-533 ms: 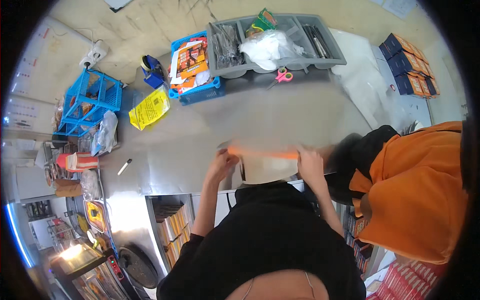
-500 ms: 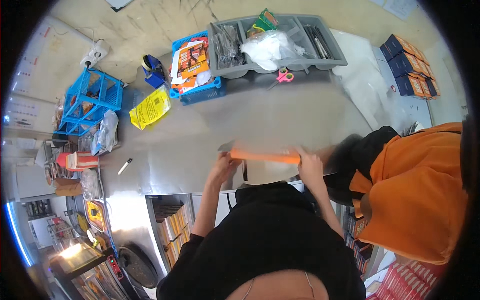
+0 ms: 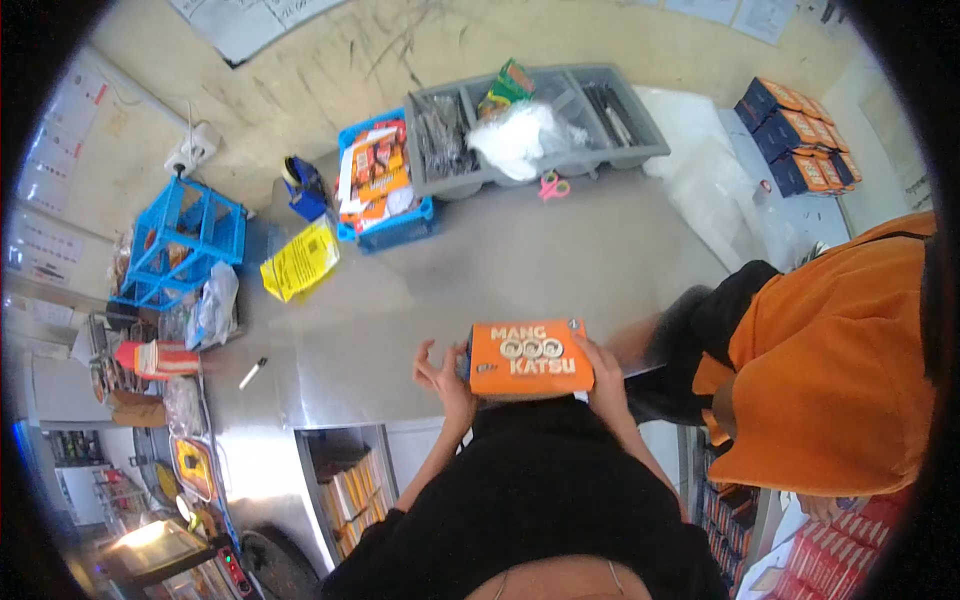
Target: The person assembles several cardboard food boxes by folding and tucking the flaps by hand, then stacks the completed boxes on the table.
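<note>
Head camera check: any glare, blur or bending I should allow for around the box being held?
Head view: fisheye bends the steel counter edges toward a black rim; soft sheen on the steel, no harsh glare; flat orange cardboard box is sharp between left hand and right hand; the dark sleeve beside it is motion-blurred.

A single head-worn fisheye view looks steeply down from above the person's own torso onto the steel worktop (image 3: 560,260). It faces the far wall, close over the hands at the near edge, and straight edges bend toward the round dark rim.
</note>
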A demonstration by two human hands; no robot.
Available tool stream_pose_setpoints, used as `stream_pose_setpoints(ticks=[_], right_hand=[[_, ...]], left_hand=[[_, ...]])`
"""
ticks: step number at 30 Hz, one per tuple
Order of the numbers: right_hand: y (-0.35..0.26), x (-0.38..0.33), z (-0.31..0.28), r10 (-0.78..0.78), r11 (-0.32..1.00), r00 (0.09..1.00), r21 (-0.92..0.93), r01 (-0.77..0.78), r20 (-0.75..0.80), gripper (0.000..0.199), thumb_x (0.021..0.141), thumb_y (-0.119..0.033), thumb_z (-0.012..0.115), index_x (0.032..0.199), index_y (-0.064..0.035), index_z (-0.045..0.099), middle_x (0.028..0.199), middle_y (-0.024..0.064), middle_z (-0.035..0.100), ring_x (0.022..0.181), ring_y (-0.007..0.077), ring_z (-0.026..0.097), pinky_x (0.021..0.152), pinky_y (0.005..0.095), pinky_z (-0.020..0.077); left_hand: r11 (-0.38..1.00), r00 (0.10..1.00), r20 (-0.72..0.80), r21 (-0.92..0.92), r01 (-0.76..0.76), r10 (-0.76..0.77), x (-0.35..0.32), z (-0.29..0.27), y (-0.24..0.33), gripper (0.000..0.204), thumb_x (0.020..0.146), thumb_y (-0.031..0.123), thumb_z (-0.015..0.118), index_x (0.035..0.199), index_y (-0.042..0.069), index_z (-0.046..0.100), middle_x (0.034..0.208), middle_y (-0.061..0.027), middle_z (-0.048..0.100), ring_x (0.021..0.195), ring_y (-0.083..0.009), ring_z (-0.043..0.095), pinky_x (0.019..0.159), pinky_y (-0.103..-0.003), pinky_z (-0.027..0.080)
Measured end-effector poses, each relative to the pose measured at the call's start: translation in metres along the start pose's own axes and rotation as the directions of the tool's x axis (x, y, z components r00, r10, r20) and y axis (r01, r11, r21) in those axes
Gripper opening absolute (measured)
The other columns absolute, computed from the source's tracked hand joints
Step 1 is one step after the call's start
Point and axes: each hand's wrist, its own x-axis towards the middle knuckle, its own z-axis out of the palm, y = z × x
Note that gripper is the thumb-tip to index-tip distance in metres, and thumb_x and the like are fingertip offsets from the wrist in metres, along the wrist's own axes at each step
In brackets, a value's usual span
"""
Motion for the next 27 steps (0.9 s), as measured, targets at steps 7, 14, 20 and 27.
stream_pose_setpoints(ticks=[7, 14, 20, 27], right_hand=[[-0.024, 0.022, 0.001, 0.071, 0.975, 0.997, 0.213, -0.067, -0.013, 0.053, 0.073, 0.005, 0.051, 0.124, -0.0091, 0.048, 0.11, 0.0267, 0.055, 0.099, 0.0429, 0.055, 0.084, 0.042, 0.0458], [-0.018, 0.0, -0.005, 0.023, 0.99, 0.939, 0.126, -0.07, 0.343, 0.073, 0.076, 0.0, 0.054, 0.139, -0.0048, 0.018, 0.132, 0.0331, 0.031, 0.12, 0.0436, 0.038, 0.1, 0.0415, 0.0335], [-0.002, 0.0, -0.009, -0.162, 0.965, 0.916, 0.254, 0.069, 0.368, 0.084, 0.082, -0.025, 0.063, 0.143, -0.0092, 0.008, 0.14, 0.0298, 0.021, 0.124, 0.0428, 0.032, 0.103, 0.0402, 0.03], [-0.017, 0.074, -0.009, -0.145, 0.984, 0.965, -0.074, 0.164, 0.218, 0.045, 0.088, -0.034, 0.052, 0.13, -0.018, 0.047, 0.133, 0.0195, 0.037, 0.107, 0.0338, 0.044, 0.097, 0.0441, 0.0334]], left_hand=[[0.743, 0.926, 0.302, -0.561, 0.364, -0.225, -0.007, 0.029, -0.012, 0.029, 0.082, 0.023, 0.054, 0.1, 0.0, 0.05, 0.091, -0.0168, 0.051, 0.086, -0.0308, 0.049, 0.076, -0.038, 0.04], [0.877, 0.857, 0.445, -0.479, -0.016, 0.259, 0.01, 0.015, -0.047, 0.052, 0.078, 0.025, 0.061, 0.122, 0.004, 0.044, 0.106, -0.0192, 0.048, 0.102, -0.0314, 0.047, 0.083, -0.039, 0.042], [0.663, 0.785, 0.361, -0.744, -0.083, 0.504, 0.007, -0.012, -0.039, 0.088, 0.072, 0.036, 0.07, 0.139, 0.005, 0.021, 0.138, -0.0233, 0.024, 0.126, -0.0387, 0.025, 0.1, -0.047, 0.03], [0.729, 0.878, 0.416, -0.673, 0.124, 0.235, 0.021, 0.009, -0.053, 0.064, 0.084, 0.036, 0.058, 0.134, 0.005, 0.035, 0.143, -0.0247, 0.022, 0.125, -0.0388, 0.035, 0.1, -0.043, 0.033]])
